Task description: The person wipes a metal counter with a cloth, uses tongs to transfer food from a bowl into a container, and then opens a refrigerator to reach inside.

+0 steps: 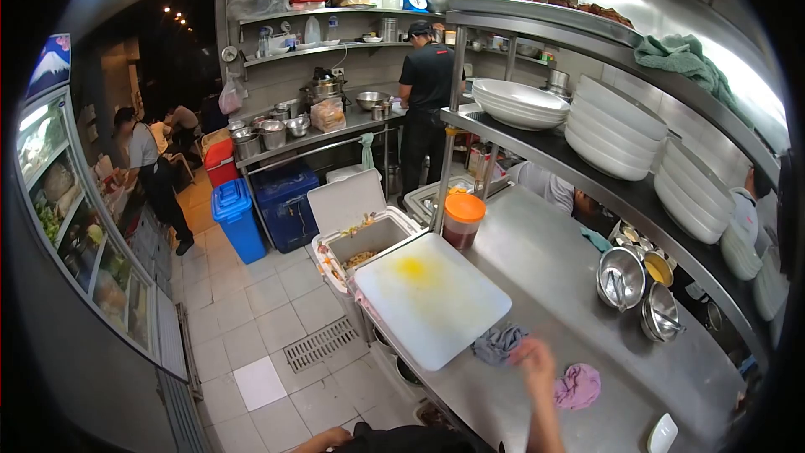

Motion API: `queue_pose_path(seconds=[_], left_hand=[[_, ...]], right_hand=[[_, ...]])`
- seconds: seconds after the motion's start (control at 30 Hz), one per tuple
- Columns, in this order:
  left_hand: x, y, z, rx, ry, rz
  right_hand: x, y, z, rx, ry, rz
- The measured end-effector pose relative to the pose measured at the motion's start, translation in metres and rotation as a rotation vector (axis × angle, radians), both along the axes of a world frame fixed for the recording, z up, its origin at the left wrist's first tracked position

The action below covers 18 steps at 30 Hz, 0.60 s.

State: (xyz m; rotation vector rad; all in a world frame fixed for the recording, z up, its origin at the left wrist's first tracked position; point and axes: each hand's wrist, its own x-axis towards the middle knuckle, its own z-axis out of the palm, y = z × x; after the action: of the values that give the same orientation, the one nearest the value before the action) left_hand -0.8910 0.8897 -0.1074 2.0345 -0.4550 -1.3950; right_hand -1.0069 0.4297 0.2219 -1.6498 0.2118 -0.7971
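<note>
My right hand (533, 359) reaches over the steel counter, blurred by motion. Its fingertips overlap the edge of a crumpled grey cloth (496, 346). Just right of that hand lies a bunched pink cloth (578, 387). A white cutting board (449, 306) with a yellow stain sits at the counter's left end, beside the grey cloth. At the bottom edge, part of my left hand (325, 439) shows near my dark clothing, its fingers hidden.
A tub with an orange lid (464, 208) stands behind the board. Left of it is an open bin (369, 243) with food scraps. Metal bowls (620, 278) sit at the right, under a shelf of stacked white bowls (616, 130). A person (428, 92) stands at the back counter.
</note>
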Motion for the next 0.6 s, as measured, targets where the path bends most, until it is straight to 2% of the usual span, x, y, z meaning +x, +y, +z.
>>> queue_pose_path(seconds=[0.03, 0.1, 0.17, 0.27, 0.3, 0.37, 0.47, 0.6], left_hand=[[0.001, 0.001, -0.015, -0.004, -0.04, -0.05], [0.006, 0.007, -0.04, -0.006, -0.122, -0.17], [0.014, 0.013, -0.063, -0.056, -0.255, -0.373], [0.033, 0.019, -0.084, -0.259, -0.61, -0.777], [0.033, 0.014, -0.077, -0.257, -0.609, -0.779], [0.031, -0.007, -0.05, 0.275, -0.15, -0.145], [0.04, -0.021, -0.043, 0.385, -0.135, -0.157], [0.042, -0.041, -0.038, 0.397, -0.115, -0.156]], right_hand=[[-0.002, 0.007, -0.05, -0.035, 0.072, 0.003], [-0.008, 0.041, -0.081, 0.243, 0.29, 0.03], [-0.015, 0.051, -0.11, 0.263, 0.324, -0.034], [-0.028, 0.047, -0.153, 0.244, 0.346, -0.165], [-0.03, 0.045, -0.162, 0.204, 0.325, -0.225], [-0.03, 0.046, -0.163, 0.185, 0.317, -0.214], [-0.031, 0.047, -0.173, 0.116, 0.302, -0.223], [-0.031, 0.047, -0.178, 0.004, 0.305, -0.266]])
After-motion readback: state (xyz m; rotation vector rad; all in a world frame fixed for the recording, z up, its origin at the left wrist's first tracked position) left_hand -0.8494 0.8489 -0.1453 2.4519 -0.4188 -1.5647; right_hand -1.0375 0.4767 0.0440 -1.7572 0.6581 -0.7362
